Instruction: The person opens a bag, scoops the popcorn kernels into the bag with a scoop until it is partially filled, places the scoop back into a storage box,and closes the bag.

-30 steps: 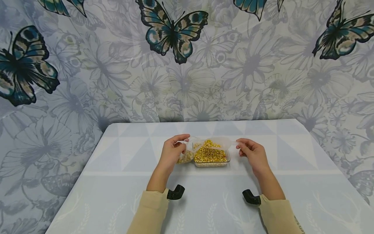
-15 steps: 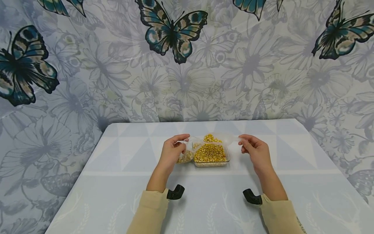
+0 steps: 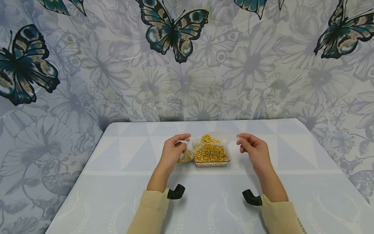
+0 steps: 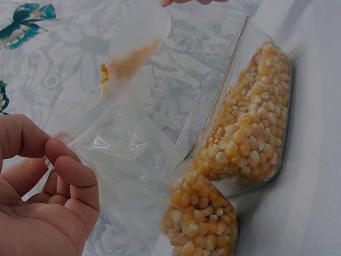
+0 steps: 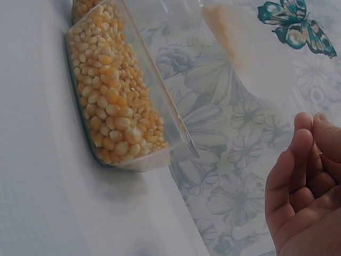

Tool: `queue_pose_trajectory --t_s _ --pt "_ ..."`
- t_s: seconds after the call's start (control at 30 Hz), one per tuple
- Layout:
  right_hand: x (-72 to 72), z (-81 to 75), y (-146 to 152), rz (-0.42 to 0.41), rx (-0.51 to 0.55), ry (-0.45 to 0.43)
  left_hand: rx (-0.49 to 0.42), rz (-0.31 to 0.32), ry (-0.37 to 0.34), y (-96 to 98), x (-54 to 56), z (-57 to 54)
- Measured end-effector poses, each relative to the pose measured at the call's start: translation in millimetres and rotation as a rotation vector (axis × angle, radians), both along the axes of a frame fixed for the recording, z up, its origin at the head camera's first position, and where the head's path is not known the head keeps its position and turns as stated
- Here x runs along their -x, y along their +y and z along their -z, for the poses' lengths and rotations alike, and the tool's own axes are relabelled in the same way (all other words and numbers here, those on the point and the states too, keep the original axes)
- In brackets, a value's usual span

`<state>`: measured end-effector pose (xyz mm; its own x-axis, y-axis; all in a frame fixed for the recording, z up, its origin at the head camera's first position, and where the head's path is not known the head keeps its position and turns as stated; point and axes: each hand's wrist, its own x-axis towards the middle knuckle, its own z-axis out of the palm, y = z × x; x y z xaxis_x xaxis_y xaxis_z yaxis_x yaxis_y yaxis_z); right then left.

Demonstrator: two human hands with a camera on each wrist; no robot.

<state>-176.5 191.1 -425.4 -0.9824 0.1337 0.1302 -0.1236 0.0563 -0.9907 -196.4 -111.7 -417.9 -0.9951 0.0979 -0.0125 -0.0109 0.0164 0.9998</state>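
My left hand (image 3: 172,149) pinches the open zip edge of a clear zip bag (image 4: 120,144), which stands with corn kernels (image 4: 200,216) in its bottom. My right hand (image 3: 255,152) pinches the thin handle of a translucent white scoop (image 5: 250,64) between thumb and fingers. The scoop is held above a clear rectangular glass container (image 5: 178,125), its front end pointing left at the bag's mouth. Yellow kernels (image 3: 208,138) lie toward that front end. The container, close beside the bag on its right, holds a heap of corn kernels (image 3: 211,153).
A pale table (image 3: 204,201) with a geometric and leaf pattern carries everything. Behind it hangs a floral backdrop (image 3: 187,87) with butterflies. Black wrist mounts (image 3: 176,191) stick out at both cuffs.
The scoop has risen slightly off the heap in the container, and its kernels have shifted toward its left end. My right hand moved a little right, then back left. My left hand barely moved.
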Motion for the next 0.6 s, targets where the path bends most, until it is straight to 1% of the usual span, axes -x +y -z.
queue_pose_trajectory --t_s 0.3,0.47,0.6 --pt "-0.8 -4.9 -6.1 0.005 -0.072 -0.004 -0.006 0.000 0.006 1.5 0.2 -0.6" --pt "-1.6 -5.4 -10.1 0.001 -0.126 -0.005 -0.011 0.015 0.007 1.8 0.3 -0.3" --pt "-2.6 -5.4 -12.9 -0.013 -0.149 0.011 -0.014 0.022 0.008 2.1 -0.1 -0.2"
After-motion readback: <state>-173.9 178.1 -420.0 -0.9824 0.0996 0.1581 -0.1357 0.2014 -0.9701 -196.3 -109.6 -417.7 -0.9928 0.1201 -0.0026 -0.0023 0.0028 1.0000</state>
